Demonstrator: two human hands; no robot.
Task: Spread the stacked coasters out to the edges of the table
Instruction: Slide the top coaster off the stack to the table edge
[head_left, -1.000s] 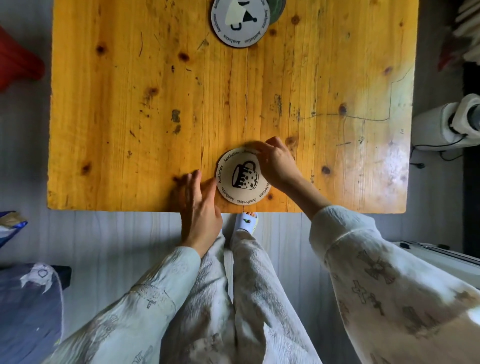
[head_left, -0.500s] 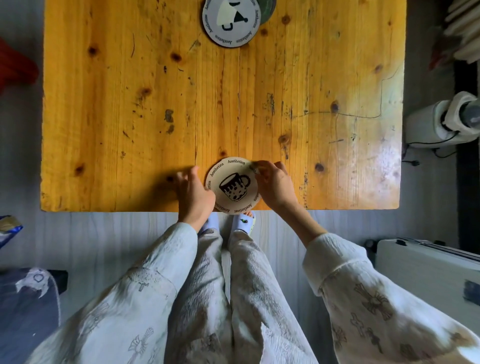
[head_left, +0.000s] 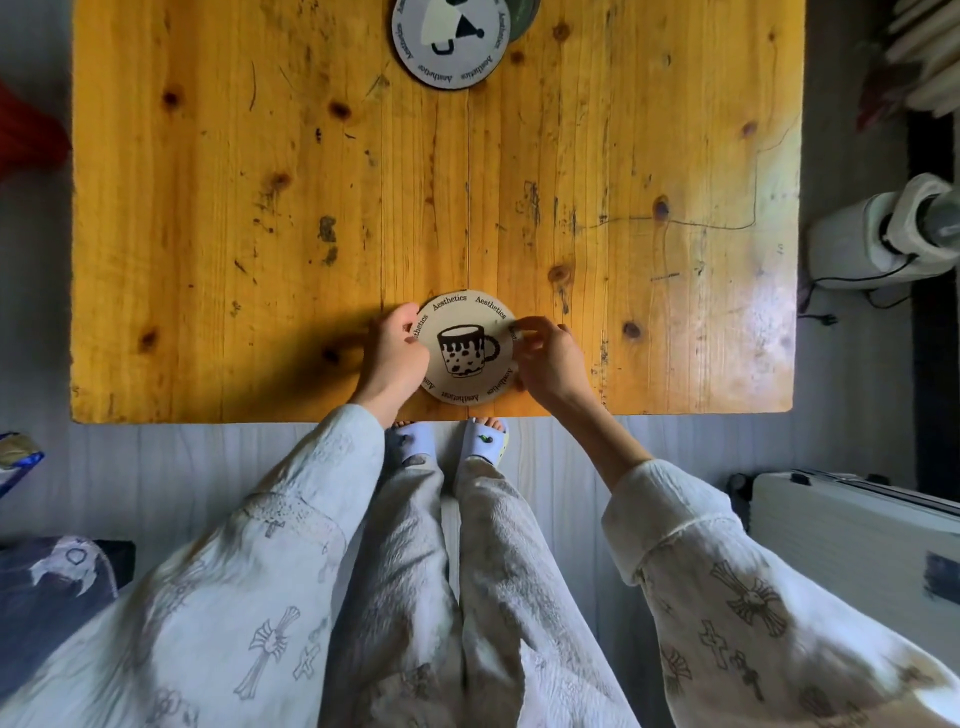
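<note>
A round beige coaster (head_left: 467, 349) with a black mug drawing lies flat on the wooden table (head_left: 260, 234), close to the near edge. My left hand (head_left: 393, 358) rests curled against its left rim. My right hand (head_left: 545, 358) pinches its right rim with the fingertips. At the far edge sits a grey coaster (head_left: 451, 44) with a cup drawing, overlapping a dark green coaster (head_left: 523, 18) of which only a sliver shows.
A white appliance with a cable (head_left: 883, 234) stands on the floor to the right of the table. A white case (head_left: 852, 540) lies at the lower right. Dark fabric (head_left: 47, 587) lies at the lower left. My slippered feet (head_left: 452, 441) stand under the near edge.
The beige coaster has slid toward the near edge and turned so that the mug stands upright. My left hand has curled onto its left rim; the right hand moved with it.
</note>
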